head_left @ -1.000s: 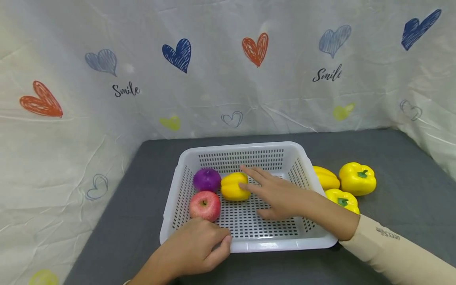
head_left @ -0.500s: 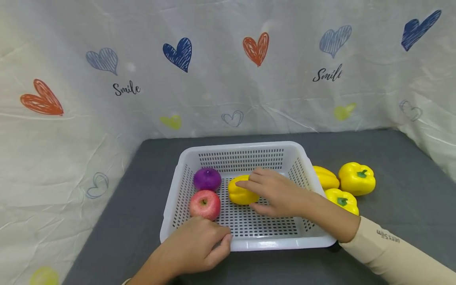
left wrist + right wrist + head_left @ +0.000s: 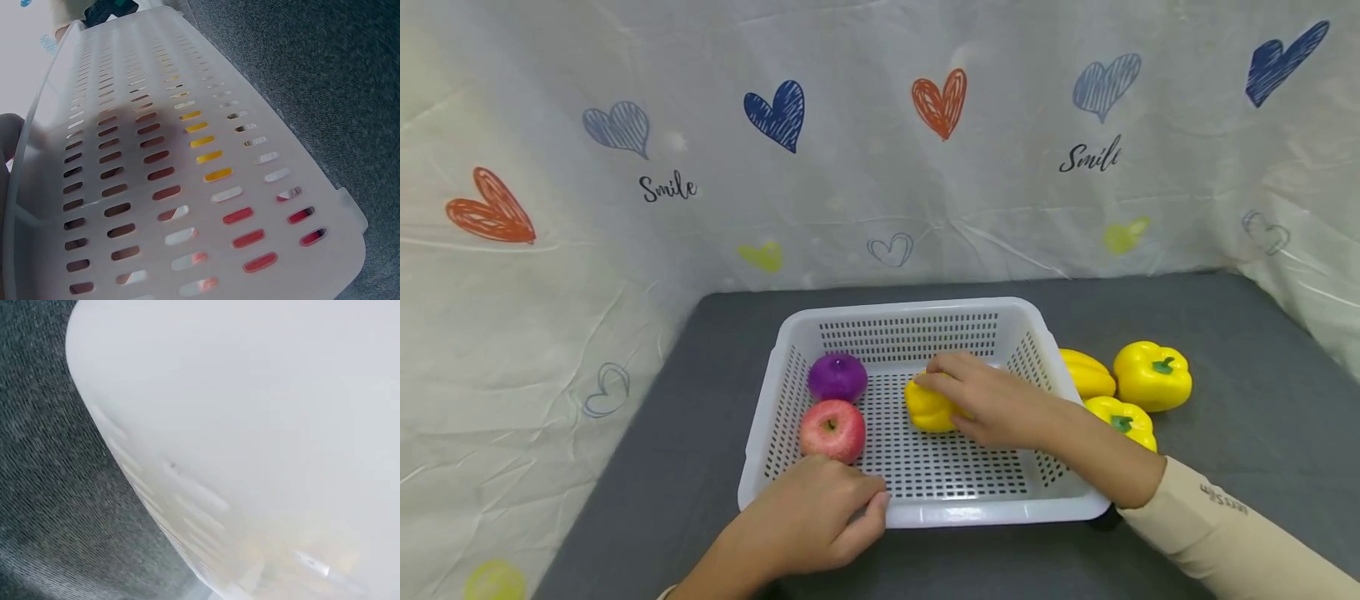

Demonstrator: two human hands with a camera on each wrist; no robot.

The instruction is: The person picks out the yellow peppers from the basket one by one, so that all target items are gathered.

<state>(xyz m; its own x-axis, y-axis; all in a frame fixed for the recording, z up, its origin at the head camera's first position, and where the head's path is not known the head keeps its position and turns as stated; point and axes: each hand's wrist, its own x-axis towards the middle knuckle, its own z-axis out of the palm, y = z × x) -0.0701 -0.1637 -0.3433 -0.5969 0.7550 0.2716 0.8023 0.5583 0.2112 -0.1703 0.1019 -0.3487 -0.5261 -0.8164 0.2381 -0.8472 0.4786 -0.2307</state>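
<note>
In the head view, my right hand point(image 3: 992, 404) grips a lobed yellow bell pepper point(image 3: 928, 407) inside the white perforated basket point(image 3: 917, 515). Fingers curl over its top, and the thumb is at its near side. My left hand point(image 3: 808, 517) holds the basket's front rim at the left, fingers bent over the edge and partly hidden. Just beyond that hand lies a red apple point(image 3: 832, 431), with a round purple onion point(image 3: 838, 377) behind it. The left wrist view shows the slotted basket wall point(image 3: 125, 156) close up, with yellow and red showing through. Only blurred white basket wall point(image 3: 250, 394) fills most of the right wrist view.
Outside the basket's right side are two yellow bell peppers point(image 3: 1152, 377) with green stems and a longer yellow piece point(image 3: 1086, 375) partly hidden by the rim. Everything stands on a dark grey cloth point(image 3: 722, 358). A white curtain point(image 3: 850, 192) with printed hearts hangs behind.
My right hand's fingers have closed round the yellow bell pepper, which has moved right, away from the apple and onion. My left hand has stayed on the rim.
</note>
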